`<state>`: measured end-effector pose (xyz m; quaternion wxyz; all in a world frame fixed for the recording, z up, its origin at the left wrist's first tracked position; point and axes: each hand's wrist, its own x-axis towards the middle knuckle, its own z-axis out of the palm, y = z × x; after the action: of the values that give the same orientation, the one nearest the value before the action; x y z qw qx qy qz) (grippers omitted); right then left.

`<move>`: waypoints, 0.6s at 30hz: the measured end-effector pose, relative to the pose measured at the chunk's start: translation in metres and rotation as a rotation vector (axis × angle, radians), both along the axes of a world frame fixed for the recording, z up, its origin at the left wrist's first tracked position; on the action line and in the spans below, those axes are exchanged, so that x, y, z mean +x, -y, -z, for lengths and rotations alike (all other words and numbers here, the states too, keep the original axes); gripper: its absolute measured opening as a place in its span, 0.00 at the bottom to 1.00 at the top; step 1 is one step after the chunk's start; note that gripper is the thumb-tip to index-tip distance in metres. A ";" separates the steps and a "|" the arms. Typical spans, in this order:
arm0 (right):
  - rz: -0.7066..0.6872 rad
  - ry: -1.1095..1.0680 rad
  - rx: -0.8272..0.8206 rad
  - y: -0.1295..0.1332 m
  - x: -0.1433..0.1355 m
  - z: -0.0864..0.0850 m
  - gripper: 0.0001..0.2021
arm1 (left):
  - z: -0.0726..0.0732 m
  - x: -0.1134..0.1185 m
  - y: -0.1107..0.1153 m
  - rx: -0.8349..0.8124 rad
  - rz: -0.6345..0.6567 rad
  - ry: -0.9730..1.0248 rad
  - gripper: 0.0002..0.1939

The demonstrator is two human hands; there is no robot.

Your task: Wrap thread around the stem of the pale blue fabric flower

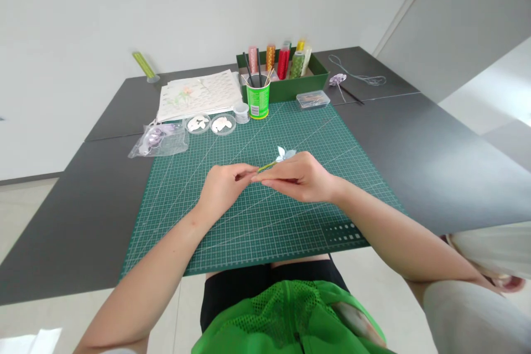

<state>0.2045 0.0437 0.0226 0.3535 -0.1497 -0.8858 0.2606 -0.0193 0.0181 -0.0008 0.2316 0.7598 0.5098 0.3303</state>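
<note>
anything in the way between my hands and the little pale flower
Nothing visible is in the way. The pale flower shows just past the right hand, its green stem running towards the left hand's fingertips. The green cup stands farther back on the cutting mat.

Two hands [299, 177], one blue flower [282, 156], two dishes [224, 133], one cup [259, 100].

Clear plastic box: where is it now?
In the head view, the clear plastic box lies at the far right corner of the cutting mat, in front of the green tray.
</note>
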 end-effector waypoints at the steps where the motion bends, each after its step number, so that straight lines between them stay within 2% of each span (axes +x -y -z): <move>1: -0.009 0.008 -0.043 -0.002 0.003 -0.004 0.13 | -0.001 0.000 0.001 0.006 0.034 -0.031 0.08; 5: 0.006 -0.005 -0.179 -0.011 0.011 -0.015 0.13 | -0.001 0.002 0.006 0.019 0.082 -0.107 0.07; 8: 0.059 0.012 -0.248 -0.016 0.014 -0.017 0.13 | 0.000 0.003 0.008 -0.009 0.136 -0.136 0.07; 18: 0.168 0.096 -0.352 -0.040 0.016 0.000 0.14 | -0.004 0.004 0.014 -0.009 0.263 -0.136 0.06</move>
<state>0.2208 0.0840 0.0225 0.2995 -0.2946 -0.8270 0.3736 -0.0152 0.0037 0.0027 0.2413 0.8397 0.4216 0.2427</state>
